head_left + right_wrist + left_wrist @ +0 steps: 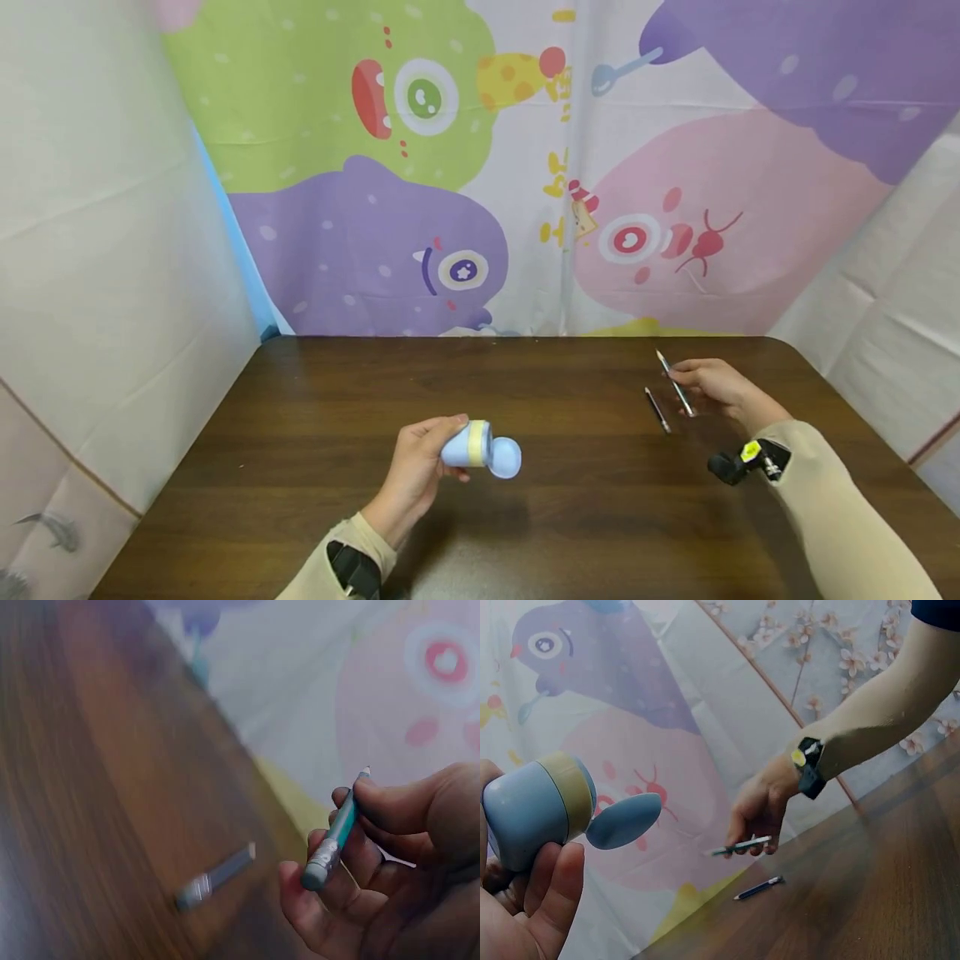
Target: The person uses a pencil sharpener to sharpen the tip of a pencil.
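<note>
My left hand [417,465] grips a small light-blue container [526,814] with a yellow band, held above the table and lying on its side. Its round flip lid [506,458] hangs open to the right; the inside is hidden. Toward the table's right side, my right hand [720,388] pinches a short green pencil [341,829] between thumb and fingers. The pencil's sharpened point faces away and its eraser end is toward me in the right wrist view. Just left of that hand, a dark-blue pencil [657,410] with an eraser end lies on the table.
The dark wooden table [315,400] ends at a curtain [525,275] printed with cartoon creatures. Pale cloth walls [112,208] stand at both sides. A small black wrist camera [726,468] sits at the right sleeve.
</note>
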### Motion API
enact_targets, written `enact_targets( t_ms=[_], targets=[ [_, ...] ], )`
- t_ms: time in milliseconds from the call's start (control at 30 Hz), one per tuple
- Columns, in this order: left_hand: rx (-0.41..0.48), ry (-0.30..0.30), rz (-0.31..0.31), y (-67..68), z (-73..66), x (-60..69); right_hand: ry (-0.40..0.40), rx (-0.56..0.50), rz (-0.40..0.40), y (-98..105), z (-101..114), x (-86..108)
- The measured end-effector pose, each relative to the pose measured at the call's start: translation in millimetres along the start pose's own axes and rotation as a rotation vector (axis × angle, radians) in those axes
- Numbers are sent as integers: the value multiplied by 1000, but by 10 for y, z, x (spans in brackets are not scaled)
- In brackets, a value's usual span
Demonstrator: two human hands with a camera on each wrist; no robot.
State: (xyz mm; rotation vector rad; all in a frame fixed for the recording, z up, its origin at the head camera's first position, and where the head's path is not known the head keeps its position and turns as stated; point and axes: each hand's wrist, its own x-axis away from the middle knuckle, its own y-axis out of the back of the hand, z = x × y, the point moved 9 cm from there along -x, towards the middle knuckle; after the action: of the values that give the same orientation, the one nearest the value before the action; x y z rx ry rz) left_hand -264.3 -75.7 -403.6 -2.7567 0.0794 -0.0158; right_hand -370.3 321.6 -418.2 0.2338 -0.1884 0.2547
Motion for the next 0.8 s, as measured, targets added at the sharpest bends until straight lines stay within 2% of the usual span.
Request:
enact_targets(
  t_ms=[67,133,267,367,567,800],
  targets=[
    [-5,5,3,-5,12,-2,-18,113,-50,91,-73,-30],
    [-10,13,10,-13,31,-2,-71,231,-114,158,-149,-29],
    [-13,30,27,-32,68,1,-160,349,-168,253,-315,-42],
    [-13,29,34,-39,74,2,-188,355,-202,295,-385,-71],
    [-23,29,30,-29,66,1,-172,352,-259,314,-374,-112],
    [-14,27,39,-15,58,-9,-177,305,-281,328,-414,-112]
  ],
)
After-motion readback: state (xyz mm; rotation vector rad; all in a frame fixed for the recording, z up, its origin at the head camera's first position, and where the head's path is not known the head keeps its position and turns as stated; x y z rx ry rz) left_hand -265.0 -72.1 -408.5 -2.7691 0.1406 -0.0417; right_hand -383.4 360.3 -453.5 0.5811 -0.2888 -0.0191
